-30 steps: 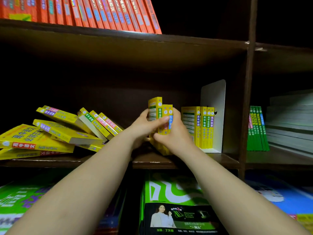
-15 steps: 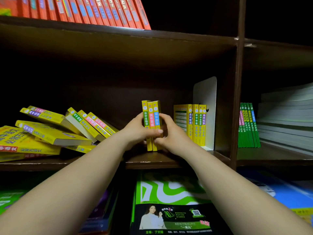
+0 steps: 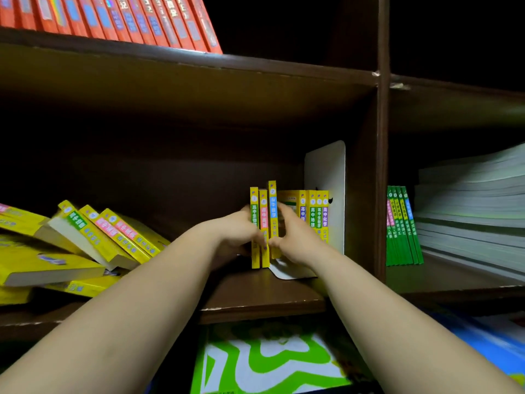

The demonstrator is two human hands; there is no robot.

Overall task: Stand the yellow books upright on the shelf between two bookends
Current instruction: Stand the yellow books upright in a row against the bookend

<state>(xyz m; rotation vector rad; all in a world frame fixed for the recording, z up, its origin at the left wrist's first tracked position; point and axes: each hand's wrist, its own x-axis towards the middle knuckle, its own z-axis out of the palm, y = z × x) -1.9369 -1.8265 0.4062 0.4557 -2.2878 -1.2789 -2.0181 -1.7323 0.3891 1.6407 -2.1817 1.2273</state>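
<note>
Three thin yellow books (image 3: 263,211) stand upright on the middle shelf (image 3: 255,297), pinched between my hands. My left hand (image 3: 238,234) presses their left side and my right hand (image 3: 292,237) holds their right side. The rightmost of the three sits a little higher. Just to the right, several more yellow books (image 3: 314,214) stand against a white bookend (image 3: 326,172). The bookend's flat foot (image 3: 287,271) lies under the held books. A jumbled heap of yellow books (image 3: 93,240) lies leaning at the left of the shelf. Only one bookend is in sight.
Orange-red books (image 3: 119,21) lean on the shelf above. A dark upright panel (image 3: 382,172) closes the compartment on the right; beyond it stand green books (image 3: 402,226) and a pale stack (image 3: 471,211). Green and blue books (image 3: 270,362) lie on the shelf below.
Both hands have slid the three held books to the right, closing most of the gap to the standing row by the bookend. The view has also zoomed closer.
</note>
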